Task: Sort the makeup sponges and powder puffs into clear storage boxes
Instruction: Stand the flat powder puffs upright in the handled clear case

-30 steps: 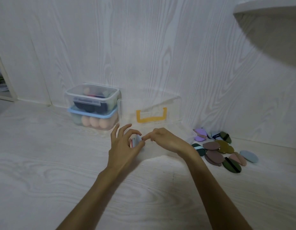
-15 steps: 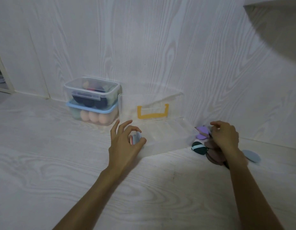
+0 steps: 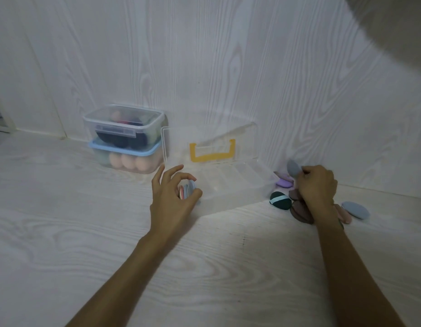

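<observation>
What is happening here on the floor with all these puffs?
A person is sorting powder puffs. The left hand holds a small stack of puffs upright in the open clear box. The right hand grips a grey puff above the loose pile. Two closed boxes stand stacked nearby.

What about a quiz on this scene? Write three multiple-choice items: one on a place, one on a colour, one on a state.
1. Where does the open clear box lie?
A. on top of the two stacked boxes
B. between the stacked boxes and the loose puffs
C. left of the stacked boxes

2. What colour is the handle on the open box's lid?
A. yellow
B. red
C. black

3. What is the right hand doing?
A. resting flat
B. pinching a grey puff
C. closing a lid

Answers: 1 B, boxes to its left, puffs to its right; 2 A, the handle shows yellow; 3 B, fingers curl round the puff.
</observation>
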Action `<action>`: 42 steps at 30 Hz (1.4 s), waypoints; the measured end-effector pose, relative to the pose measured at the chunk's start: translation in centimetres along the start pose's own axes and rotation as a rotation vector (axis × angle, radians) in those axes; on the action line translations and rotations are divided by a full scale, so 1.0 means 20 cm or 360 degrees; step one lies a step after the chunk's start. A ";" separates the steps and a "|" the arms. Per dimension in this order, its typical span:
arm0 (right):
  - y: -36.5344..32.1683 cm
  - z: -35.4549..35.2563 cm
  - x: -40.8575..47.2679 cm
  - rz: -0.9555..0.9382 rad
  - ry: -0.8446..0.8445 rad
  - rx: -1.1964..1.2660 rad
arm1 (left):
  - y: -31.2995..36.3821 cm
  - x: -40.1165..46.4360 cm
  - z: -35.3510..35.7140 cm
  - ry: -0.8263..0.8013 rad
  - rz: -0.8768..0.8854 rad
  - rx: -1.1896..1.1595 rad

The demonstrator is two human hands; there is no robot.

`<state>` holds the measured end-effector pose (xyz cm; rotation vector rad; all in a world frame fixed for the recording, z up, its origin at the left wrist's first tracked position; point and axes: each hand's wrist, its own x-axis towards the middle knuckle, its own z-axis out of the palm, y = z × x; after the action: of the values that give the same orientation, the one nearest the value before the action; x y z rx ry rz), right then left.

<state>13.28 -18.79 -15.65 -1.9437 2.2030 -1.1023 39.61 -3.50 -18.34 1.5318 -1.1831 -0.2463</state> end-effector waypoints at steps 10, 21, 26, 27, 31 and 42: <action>-0.69 -0.36 -0.37 -0.0555 -0.0855 0.0608 | 0.02 0.00 -0.01 0.0010 -0.0004 0.0030; -0.75 -0.11 -0.55 -0.0863 -0.0724 0.0022 | 0.02 0.00 -0.01 0.0024 -0.0005 0.0076; -0.74 -0.09 -0.52 -0.0915 -0.1030 0.0143 | 0.00 0.01 0.00 0.0028 0.0029 0.0039; -0.73 -0.10 -0.51 -0.0912 -0.1118 0.0187 | 0.01 0.01 0.00 0.0024 0.0030 0.0025; -0.71 -0.09 -0.45 -0.0833 -0.1377 0.0301 | 0.02 0.00 -0.01 -0.0047 0.0040 -0.0009; -0.66 -0.23 -0.33 -0.0740 -0.1622 0.0436 | 0.01 0.02 -0.01 -0.0060 -0.0034 0.0016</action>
<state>24.21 -10.64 -8.48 -2.1900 1.0556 -0.2275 39.85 -3.56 -17.94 1.5554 -1.1994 -0.2846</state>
